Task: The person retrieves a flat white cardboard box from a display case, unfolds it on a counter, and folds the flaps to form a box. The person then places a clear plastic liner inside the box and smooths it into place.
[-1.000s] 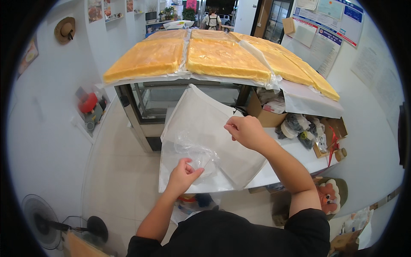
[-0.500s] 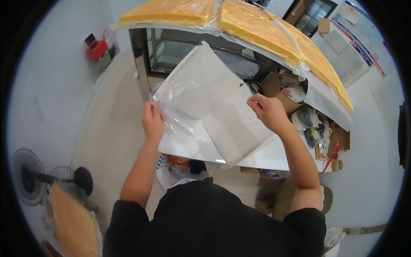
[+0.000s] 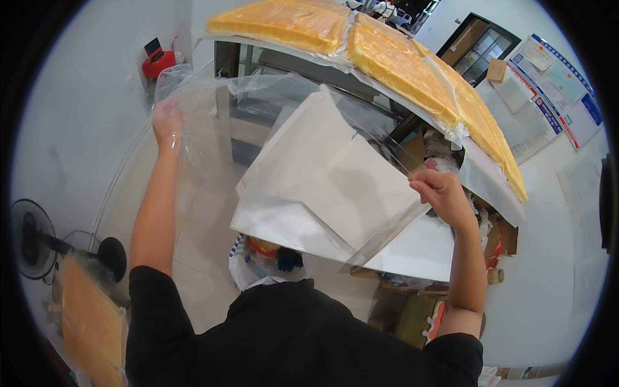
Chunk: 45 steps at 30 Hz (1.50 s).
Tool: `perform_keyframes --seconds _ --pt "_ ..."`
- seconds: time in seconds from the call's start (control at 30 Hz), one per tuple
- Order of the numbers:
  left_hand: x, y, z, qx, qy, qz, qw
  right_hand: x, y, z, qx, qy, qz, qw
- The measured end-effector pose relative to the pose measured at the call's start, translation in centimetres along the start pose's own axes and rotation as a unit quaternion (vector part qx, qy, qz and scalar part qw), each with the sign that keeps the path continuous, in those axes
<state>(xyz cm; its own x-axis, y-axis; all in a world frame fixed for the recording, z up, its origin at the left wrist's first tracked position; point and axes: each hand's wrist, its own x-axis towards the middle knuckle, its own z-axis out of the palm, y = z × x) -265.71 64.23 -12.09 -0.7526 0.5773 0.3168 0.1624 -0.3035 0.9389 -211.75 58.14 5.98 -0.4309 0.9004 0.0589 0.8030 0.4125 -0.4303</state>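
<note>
Clear plastic film (image 3: 258, 87) is stretched wide between my two hands, over large off-white sheets (image 3: 335, 168). My left hand (image 3: 168, 122) is raised far out to the left, beyond the table, closed on one edge of the film. With thumb and fingers pinched together, my right hand (image 3: 442, 193) grips the film's other side near the right edge of the sheets. The sheets lie overlapping and askew on a white tabletop (image 3: 277, 233), with one corner pointing toward me. Film covers part of them, so some of their edges are blurred.
Yellow plastic-wrapped slabs (image 3: 277, 24) lie on the raised shelf behind the table. Below it stand a cardboard box (image 3: 412, 151) and bagged items. A white bag (image 3: 245, 267) with dark blue gloves is under the front edge. A fan (image 3: 32, 238) stands at left.
My left hand has moved far to the left and up, spreading the bunched film out wide. My right hand has shifted right and slightly down. The view has shifted a little.
</note>
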Motion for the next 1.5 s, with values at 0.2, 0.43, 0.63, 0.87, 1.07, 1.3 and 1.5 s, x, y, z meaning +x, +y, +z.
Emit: perform_keyframes --seconds 0.2,0.43,0.63,0.87,1.07,1.3,1.5 --pt "1.0 -0.2 -3.0 0.034 -0.045 0.088 0.994 -1.7 0.3 -0.9 0.048 0.017 -0.031 0.998" --pt "0.7 0.4 -10.5 0.377 -0.176 0.041 0.908 -3.6 2.7 -3.5 0.084 0.103 0.079 0.988" --pt "-3.6 -4.0 -15.6 0.524 -0.224 0.024 0.822 -3.2 2.4 -0.1 0.004 0.119 -0.031 0.992" --pt "-7.7 -7.3 -15.9 0.434 -0.248 0.076 0.863 0.2 0.2 8.3 -0.039 0.084 -0.126 0.988" --pt "-11.6 -2.7 -11.6 0.168 -0.127 0.054 0.976 2.6 -3.1 13.8 -0.037 0.121 -0.125 0.984" --pt "-20.0 7.2 -5.9 -0.096 -0.089 0.090 0.987 -1.7 -11.0 20.9 0.402 -0.069 -0.201 0.890" --pt "-27.1 8.6 1.3 -0.101 -0.209 0.167 0.958 -0.9 -14.6 25.7 0.789 -0.115 0.014 0.604"
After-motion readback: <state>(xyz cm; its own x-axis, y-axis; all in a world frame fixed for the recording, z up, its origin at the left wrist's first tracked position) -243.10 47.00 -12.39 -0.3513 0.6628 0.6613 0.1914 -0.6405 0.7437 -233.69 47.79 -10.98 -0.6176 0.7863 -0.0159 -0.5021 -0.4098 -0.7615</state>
